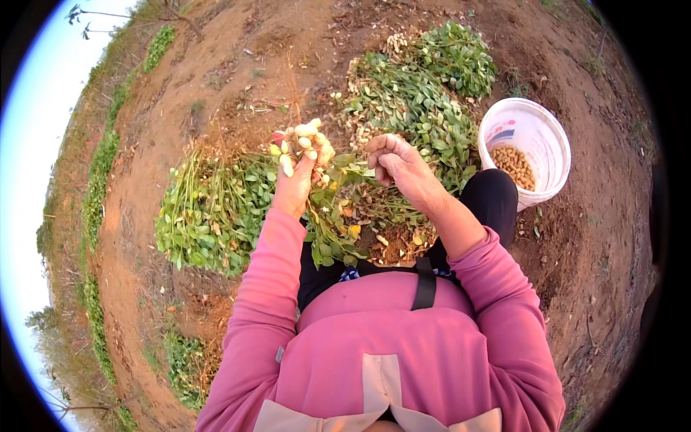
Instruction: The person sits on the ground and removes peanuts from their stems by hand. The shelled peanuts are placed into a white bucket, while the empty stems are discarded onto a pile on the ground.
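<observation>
My left hand (293,191) is closed round a peanut plant, just below its cluster of pale pods (308,137). The plant's green and yellowing leaves (330,241) hang below that hand, toward my lap. To the right, apart from the pods, my right hand (407,173) is held up with its fingers curled in. Whatever may be inside those fingers is hidden. At my right knee stands a white bucket (558,155), with loose peanuts (512,164) covering part of its bottom.
A heap of pulled peanut plants (216,209) lies to the left. Another heap (410,101), with pods along its left edge, lies ahead and to the right. Loose pods and leaf scraps are scattered on the brown soil (237,79). Green crop rows run along the far left.
</observation>
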`<control>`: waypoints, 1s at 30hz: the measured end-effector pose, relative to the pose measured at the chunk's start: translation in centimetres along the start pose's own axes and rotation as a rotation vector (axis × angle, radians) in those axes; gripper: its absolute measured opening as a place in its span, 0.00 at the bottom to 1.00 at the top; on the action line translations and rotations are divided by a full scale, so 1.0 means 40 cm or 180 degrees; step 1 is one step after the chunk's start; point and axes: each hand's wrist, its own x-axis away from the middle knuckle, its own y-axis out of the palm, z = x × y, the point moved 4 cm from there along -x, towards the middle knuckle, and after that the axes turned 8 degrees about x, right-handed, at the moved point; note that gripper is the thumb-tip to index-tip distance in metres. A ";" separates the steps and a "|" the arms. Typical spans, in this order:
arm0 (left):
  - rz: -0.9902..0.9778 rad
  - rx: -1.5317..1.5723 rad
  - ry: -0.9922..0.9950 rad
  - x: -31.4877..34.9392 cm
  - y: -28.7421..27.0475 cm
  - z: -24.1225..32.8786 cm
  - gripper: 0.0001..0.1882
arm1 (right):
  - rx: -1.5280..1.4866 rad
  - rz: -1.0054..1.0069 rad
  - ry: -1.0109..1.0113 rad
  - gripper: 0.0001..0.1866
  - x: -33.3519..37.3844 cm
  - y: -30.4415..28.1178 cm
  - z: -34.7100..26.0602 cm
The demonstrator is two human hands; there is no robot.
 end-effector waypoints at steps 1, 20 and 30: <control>0.0037 -0.0164 -0.0104 0.003 0.011 0.002 0.20 | -0.0001 0.0051 -0.0007 0.10 -0.005 -0.004 0.006; 0.0015 -0.2299 0.1651 -0.031 0.068 0.060 0.13 | 0.1104 0.0068 -0.0850 0.07 0.005 0.107 -0.050; 0.0174 -0.2771 0.1273 -0.030 0.101 0.050 0.15 | 0.3452 0.0589 -0.1307 0.17 -0.027 0.115 -0.093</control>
